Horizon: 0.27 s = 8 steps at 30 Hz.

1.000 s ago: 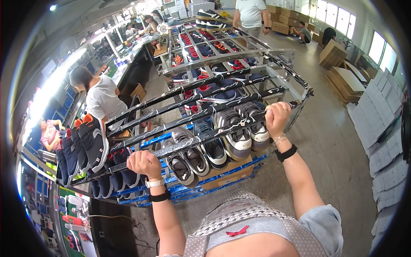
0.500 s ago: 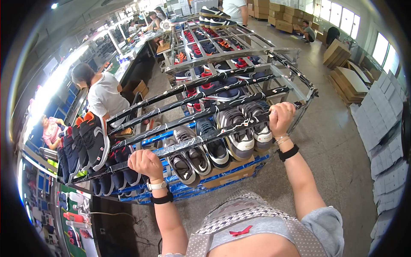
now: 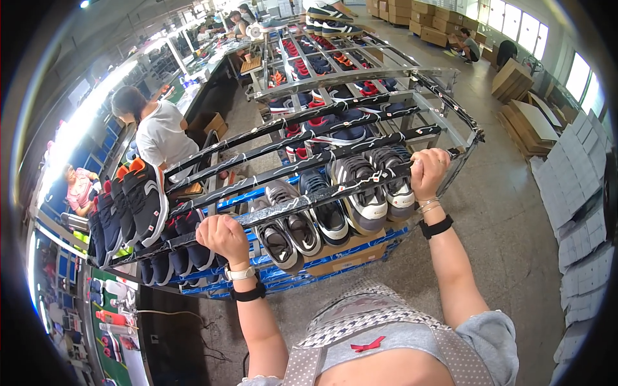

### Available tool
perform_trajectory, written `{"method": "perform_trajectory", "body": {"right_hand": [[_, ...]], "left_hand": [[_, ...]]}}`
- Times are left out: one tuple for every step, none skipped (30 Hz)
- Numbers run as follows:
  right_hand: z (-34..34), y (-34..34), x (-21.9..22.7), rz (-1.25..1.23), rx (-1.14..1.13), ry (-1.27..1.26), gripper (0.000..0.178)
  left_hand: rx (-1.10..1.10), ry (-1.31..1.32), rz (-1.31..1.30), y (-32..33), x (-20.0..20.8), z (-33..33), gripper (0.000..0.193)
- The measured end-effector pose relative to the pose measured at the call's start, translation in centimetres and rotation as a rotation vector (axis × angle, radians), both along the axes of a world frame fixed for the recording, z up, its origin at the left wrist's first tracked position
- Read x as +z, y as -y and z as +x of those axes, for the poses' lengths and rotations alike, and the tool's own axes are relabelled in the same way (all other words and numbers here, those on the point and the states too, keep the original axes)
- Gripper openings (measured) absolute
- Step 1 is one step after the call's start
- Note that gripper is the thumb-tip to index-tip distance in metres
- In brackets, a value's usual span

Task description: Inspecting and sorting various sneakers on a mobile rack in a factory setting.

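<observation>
Both hands are wrapped around the near top bar (image 3: pixel 299 204) of a metal shoe rack, a bar covered in black wrapping with pale streaks. My left hand (image 3: pixel 222 239) grips it left of the middle, and my right hand (image 3: pixel 430 172) holds it near the right end. Between them, on the level below the bar, stand grey sneakers (image 3: pixel 301 233), a dark navy sneaker (image 3: pixel 331 212) and grey-and-white sneakers (image 3: pixel 367 206). Black sneakers with orange linings (image 3: pixel 147 202) rest on top at the rack's left end. More dark shoes (image 3: pixel 182 256) sit below, beside my left hand.
Beyond stands another rack (image 3: pixel 322 87) loaded with shoes, some stacked on top (image 3: pixel 331 26). A person in white (image 3: pixel 164 132) works at a long bench on the left. Flattened cardboard (image 3: pixel 528 122) and stacked grey sheets (image 3: pixel 573 212) line the right side; a person crouches by boxes (image 3: pixel 431 22).
The rack and both hands appear slightly farther right in the picture, with the surroundings shifted too. The grip of both hands on the bar is unchanged.
</observation>
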State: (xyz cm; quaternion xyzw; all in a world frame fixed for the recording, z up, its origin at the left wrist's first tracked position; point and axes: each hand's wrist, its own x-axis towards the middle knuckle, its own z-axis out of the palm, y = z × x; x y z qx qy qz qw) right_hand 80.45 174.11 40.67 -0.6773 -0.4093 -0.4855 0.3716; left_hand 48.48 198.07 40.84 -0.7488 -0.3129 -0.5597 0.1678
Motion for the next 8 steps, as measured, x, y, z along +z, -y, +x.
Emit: {"method": "perform_trajectory", "body": {"right_hand": [[-0.05,0.03,0.03,-0.004,-0.004,-0.001,0.024],[-0.05,0.05,0.02,-0.002,-0.003,0.001,0.024],[-0.03,0.06,-0.02,-0.002,-0.005,0.000,0.024],[-0.01,0.05,-0.02,-0.002,-0.007,-0.002,0.024],[-0.02,0.08,-0.04,-0.003,-0.006,-0.002,0.024],[0.00,0.08,-0.04,-0.003,-0.004,-0.003,0.024],[0.03,0.10,-0.06,-0.003,-0.003,-0.003,0.023],[0.05,0.08,-0.08,-0.002,0.007,-0.008,0.023]], "left_hand": [[-0.002,-0.001,0.000,-0.01,-0.10,0.00,0.028],[-0.004,-0.001,0.000,-0.01,-0.11,0.02,0.028],[-0.003,0.000,0.002,0.00,-0.06,0.03,0.028],[-0.006,-0.001,-0.001,-0.01,-0.01,0.04,0.028],[-0.010,-0.004,-0.006,0.05,-0.06,0.02,0.027],[-0.010,-0.005,-0.008,0.08,-0.10,0.02,0.027],[-0.011,-0.004,-0.008,0.07,-0.11,0.08,0.027],[-0.010,-0.004,-0.006,0.02,0.00,0.05,0.027]]}}
